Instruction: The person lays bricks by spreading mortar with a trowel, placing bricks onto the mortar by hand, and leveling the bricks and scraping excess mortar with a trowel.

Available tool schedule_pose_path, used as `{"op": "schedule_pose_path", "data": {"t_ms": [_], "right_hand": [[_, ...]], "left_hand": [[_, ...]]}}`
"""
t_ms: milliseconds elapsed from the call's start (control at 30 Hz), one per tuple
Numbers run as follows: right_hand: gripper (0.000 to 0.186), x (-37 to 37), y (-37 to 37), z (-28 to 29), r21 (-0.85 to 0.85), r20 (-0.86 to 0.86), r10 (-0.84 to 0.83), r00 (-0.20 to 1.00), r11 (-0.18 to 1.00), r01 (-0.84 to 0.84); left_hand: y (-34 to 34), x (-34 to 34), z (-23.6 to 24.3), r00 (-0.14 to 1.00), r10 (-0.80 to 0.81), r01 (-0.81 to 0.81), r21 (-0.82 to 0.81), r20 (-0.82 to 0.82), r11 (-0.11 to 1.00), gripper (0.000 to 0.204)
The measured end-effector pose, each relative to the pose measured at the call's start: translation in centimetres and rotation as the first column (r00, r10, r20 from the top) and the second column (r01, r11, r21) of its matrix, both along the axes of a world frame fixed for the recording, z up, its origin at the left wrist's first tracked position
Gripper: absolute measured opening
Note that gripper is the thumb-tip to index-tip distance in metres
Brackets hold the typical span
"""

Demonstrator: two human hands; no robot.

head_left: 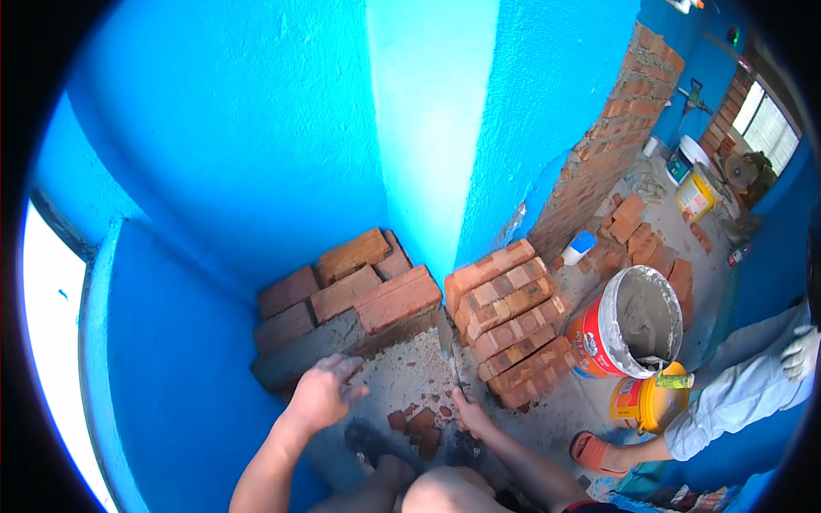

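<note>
My right hand [469, 412] is closed round the handle of a trowel [446, 335]. Its narrow blade points away from me, between laid bricks and a loose stack. Holding nothing that I can see, my left hand [327, 392] hovers with thumb and fingers apart near the front of the stepped brickwork [346, 299]. That brickwork fills the corner against the blue walls, and grey mortar [312, 349] coats part of its lower front. Right of the trowel, several reddish bricks [513, 316] are piled in rows.
A red bucket [594, 338] of grey mortar stands at right beside a yellow bucket [637, 402] with a green-handled tool [676, 380]. Another person's sandaled foot [603, 453] and gloved hand [800, 352] are close by. Broken brick pieces [419, 426] lie near my feet.
</note>
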State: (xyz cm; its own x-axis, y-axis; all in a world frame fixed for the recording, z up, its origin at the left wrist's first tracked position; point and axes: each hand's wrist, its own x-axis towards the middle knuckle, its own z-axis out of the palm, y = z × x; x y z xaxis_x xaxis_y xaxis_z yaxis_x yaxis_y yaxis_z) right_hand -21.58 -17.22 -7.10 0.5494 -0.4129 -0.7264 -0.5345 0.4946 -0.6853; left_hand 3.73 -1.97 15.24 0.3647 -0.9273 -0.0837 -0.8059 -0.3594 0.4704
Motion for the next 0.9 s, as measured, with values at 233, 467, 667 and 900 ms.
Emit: {"op": "schedule_pose_path", "data": {"t_ms": [233,467,667,900], "right_hand": [[0.050,2.7,1.1,-2.4,-0.064,0.078,-0.110,0.991,0.991,0.115],[0.048,2.7,4.4,-4.6,-0.130,0.083,-0.045,0.996,0.990,0.056],[0.046,2.9,6.9,-2.7,-0.070,0.103,0.100,0.990,0.993,-0.093],[0.039,3.4,9.0,-1.1,0.202,0.195,0.151,0.969,0.961,-0.190]], "left_hand": [[4.4,-11.2,11.4,0.987,-0.152,0.149,0.065,0.047,0.987,0.048],[5.8,-14.1,10.5,0.983,0.154,-0.162,-0.075,-0.098,0.984,0.028],[6.7,-11.8,8.4,0.937,0.331,-0.336,-0.030,-0.114,0.941,0.037],[7.5,-10.8,8.7,0.916,0.370,-0.372,0.020,-0.157,0.928,0.035]]}}
